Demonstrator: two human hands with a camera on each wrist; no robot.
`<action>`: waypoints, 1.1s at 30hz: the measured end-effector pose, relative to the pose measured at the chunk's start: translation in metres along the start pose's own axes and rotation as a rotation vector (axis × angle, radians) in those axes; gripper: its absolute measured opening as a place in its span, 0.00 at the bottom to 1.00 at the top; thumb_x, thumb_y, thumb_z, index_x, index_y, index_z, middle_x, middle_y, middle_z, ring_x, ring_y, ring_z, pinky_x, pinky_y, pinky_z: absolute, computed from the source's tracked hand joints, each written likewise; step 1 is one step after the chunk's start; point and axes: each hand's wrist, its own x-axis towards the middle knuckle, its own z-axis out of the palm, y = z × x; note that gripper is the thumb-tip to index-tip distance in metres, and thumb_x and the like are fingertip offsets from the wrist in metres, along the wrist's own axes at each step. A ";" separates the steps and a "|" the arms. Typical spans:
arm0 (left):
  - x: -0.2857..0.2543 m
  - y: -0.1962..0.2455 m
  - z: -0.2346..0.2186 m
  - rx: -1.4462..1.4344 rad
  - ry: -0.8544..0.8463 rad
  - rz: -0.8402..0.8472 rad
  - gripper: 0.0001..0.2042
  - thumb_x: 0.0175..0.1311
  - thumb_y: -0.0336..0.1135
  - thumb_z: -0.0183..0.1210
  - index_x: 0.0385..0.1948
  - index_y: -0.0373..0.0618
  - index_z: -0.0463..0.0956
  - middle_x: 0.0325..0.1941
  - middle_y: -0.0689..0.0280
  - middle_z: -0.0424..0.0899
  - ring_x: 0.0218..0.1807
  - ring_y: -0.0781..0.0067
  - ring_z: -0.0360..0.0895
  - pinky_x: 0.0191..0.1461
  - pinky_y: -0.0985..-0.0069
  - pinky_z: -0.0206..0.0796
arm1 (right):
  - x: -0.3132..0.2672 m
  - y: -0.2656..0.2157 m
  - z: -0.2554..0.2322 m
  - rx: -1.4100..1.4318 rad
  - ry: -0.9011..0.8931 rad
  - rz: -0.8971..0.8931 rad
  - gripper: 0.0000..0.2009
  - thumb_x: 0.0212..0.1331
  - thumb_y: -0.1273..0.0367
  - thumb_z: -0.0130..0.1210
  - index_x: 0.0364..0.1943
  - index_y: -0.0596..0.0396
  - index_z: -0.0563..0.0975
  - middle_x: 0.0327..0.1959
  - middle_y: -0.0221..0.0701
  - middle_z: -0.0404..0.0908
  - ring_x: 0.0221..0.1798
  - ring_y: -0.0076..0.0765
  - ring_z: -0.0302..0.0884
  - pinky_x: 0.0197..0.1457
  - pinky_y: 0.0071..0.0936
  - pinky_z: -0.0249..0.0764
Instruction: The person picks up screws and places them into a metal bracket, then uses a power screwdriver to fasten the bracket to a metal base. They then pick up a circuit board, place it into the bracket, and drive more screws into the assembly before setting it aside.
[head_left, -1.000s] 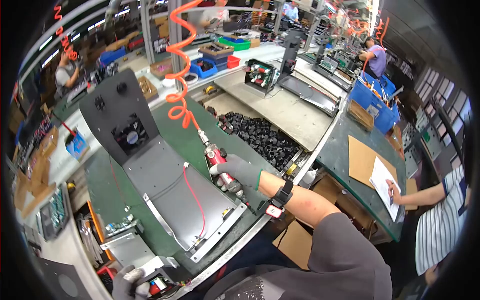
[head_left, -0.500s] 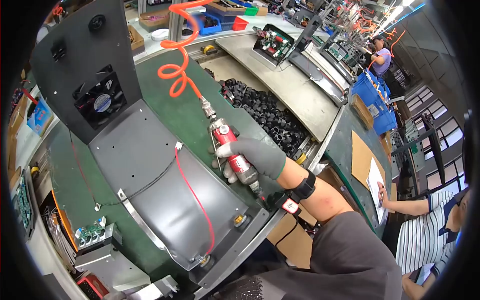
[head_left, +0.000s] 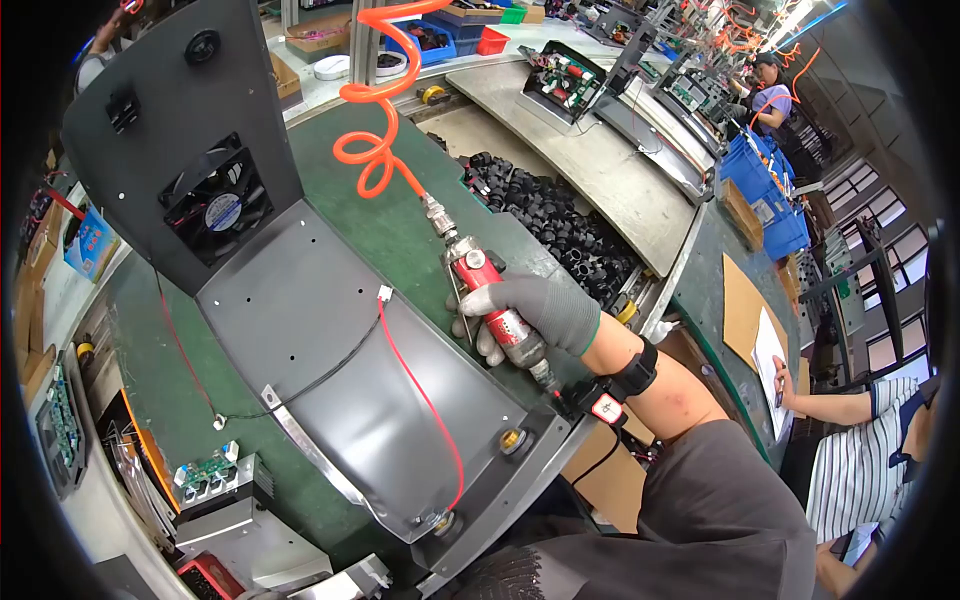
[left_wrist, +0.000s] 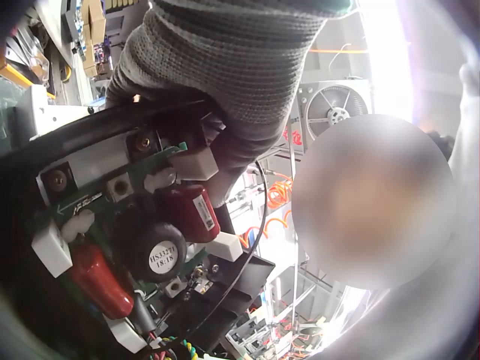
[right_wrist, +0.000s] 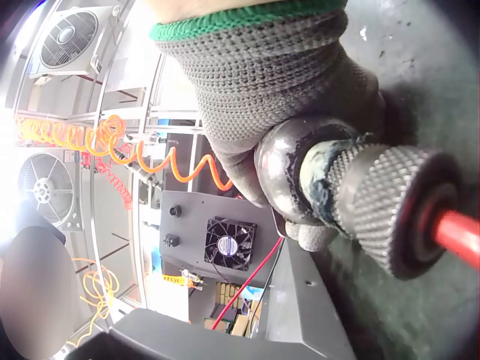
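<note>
In the head view my gloved right hand grips a red air screwdriver over the green bench, its bit pointing toward the front edge. The tool's knurled collar fills the right side of the right wrist view. Left of this hand lies a bent grey panel, its upright part holding a black fan; red and black wires cross it. My gloved left hand holds a black housing with a green circuit board in the left wrist view; the head view does not show that hand.
A silver metal unit stands at lower left. Beyond the bench lie black parts in a recess and a pale board. A coiled orange hose hangs to the tool. At right, a person in a striped shirt holds a pen over paper.
The head view has moved closer to the bench and panel. My left hand, earlier at the lower left beside the silver unit, has left that view. My right hand still grips the screwdriver.
</note>
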 end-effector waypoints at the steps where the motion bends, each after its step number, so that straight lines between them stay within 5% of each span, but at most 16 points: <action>1: 0.000 0.000 0.000 0.013 -0.003 0.007 0.19 0.58 0.43 0.70 0.44 0.39 0.79 0.49 0.51 0.78 0.49 0.56 0.78 0.53 0.64 0.71 | 0.000 0.000 0.000 0.009 -0.002 -0.001 0.18 0.56 0.61 0.62 0.38 0.65 0.77 0.33 0.38 0.82 0.25 0.30 0.81 0.26 0.27 0.82; 6: -0.006 -0.005 -0.004 0.001 -0.021 0.003 0.20 0.57 0.38 0.70 0.47 0.36 0.77 0.52 0.50 0.78 0.52 0.54 0.79 0.56 0.64 0.71 | 0.002 0.001 -0.005 0.003 -0.040 -0.022 0.16 0.57 0.62 0.62 0.37 0.63 0.77 0.33 0.37 0.81 0.25 0.30 0.81 0.26 0.28 0.82; 14: -0.013 -0.001 0.003 -0.021 0.058 -0.148 0.18 0.56 0.23 0.64 0.50 0.33 0.75 0.50 0.55 0.82 0.52 0.65 0.79 0.58 0.72 0.69 | -0.003 0.004 -0.001 0.020 -0.036 -0.044 0.12 0.59 0.62 0.60 0.36 0.57 0.77 0.31 0.34 0.80 0.27 0.30 0.80 0.30 0.31 0.82; 33: -0.024 -0.010 0.009 -0.123 0.146 -0.092 0.19 0.56 0.24 0.66 0.51 0.35 0.77 0.44 0.63 0.83 0.43 0.75 0.79 0.46 0.81 0.71 | -0.006 0.014 -0.003 0.063 -0.038 -0.107 0.11 0.58 0.63 0.61 0.35 0.57 0.77 0.28 0.33 0.80 0.26 0.33 0.80 0.29 0.34 0.82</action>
